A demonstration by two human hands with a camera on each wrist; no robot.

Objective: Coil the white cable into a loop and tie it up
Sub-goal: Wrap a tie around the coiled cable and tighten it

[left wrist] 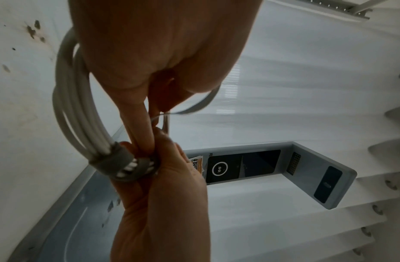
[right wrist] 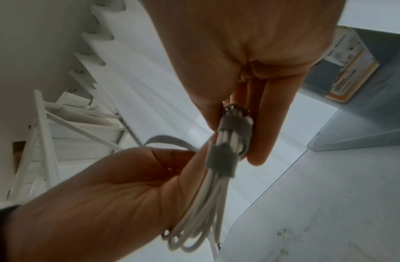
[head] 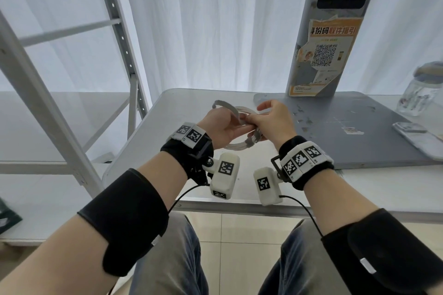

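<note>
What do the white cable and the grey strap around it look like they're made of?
White cable: smooth, matte, plastic-like jacket, likely rubbery; its strands bend into even loops without kinks. Grey strap: soft fabric with fuzzy, frayed edges, probably a hook-and-loop tie, though the fastening isn't visible. It wraps the bundle, its free tail curling up beyond the left hand.
</note>
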